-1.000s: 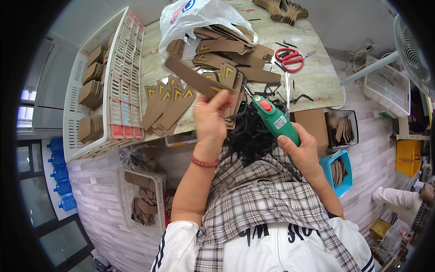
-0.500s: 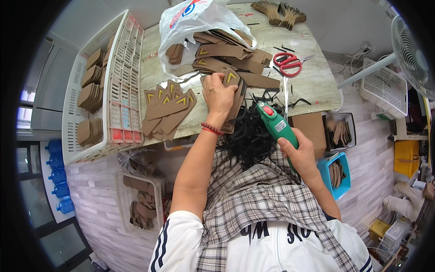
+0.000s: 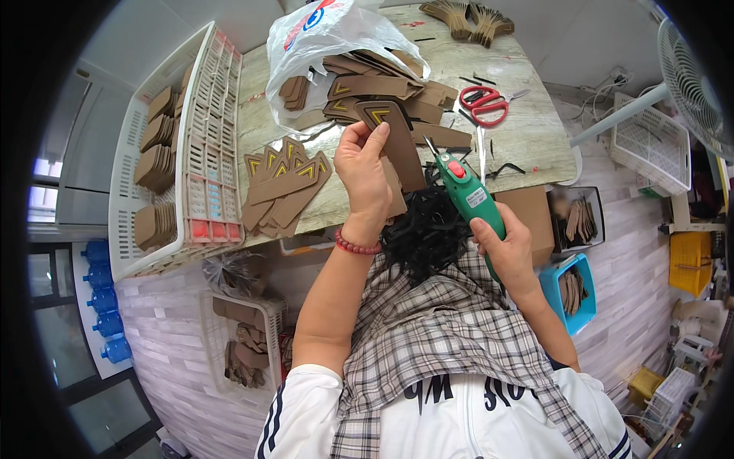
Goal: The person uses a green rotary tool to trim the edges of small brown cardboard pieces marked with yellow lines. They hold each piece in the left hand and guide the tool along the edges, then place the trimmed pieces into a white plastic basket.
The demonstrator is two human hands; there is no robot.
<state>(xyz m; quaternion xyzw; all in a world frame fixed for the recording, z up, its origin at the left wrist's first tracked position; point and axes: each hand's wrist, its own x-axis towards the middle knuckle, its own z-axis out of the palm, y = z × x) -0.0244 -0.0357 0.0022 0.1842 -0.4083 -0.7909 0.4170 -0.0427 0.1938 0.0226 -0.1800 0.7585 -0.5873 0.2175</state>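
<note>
Between the thumb and fingers of my left hand [image 3: 362, 170] is a flat brown strap piece [image 3: 401, 153] with a yellow chevron near its rounded end. It is raised above the near table edge. My right hand [image 3: 506, 246] is wrapped round a green electric hand tool [image 3: 472, 197] with a red button and a thin pointed metal tip. That tip is near the strap piece, apart from it. Below both hands, a tangle of black strips [image 3: 422, 237] hangs at the table edge over my lap. More chevron pieces [image 3: 284, 183] lie fanned out left of my left hand.
A white plastic bag [image 3: 306, 53] spills brown pieces [image 3: 375, 86] onto the table [image 3: 527, 99]. Red-handled scissors [image 3: 489, 107] lie to the right. A white crate [image 3: 206, 145] of stacked pieces stands left. A blue bin [image 3: 585, 302], cardboard box [image 3: 527, 218] and fan [image 3: 692, 92] are right.
My left hand has lifted the brown strap piece and turned it, so its face shows more fully beside the tool's tip. The tool has shifted only slightly, staying in my right hand.
</note>
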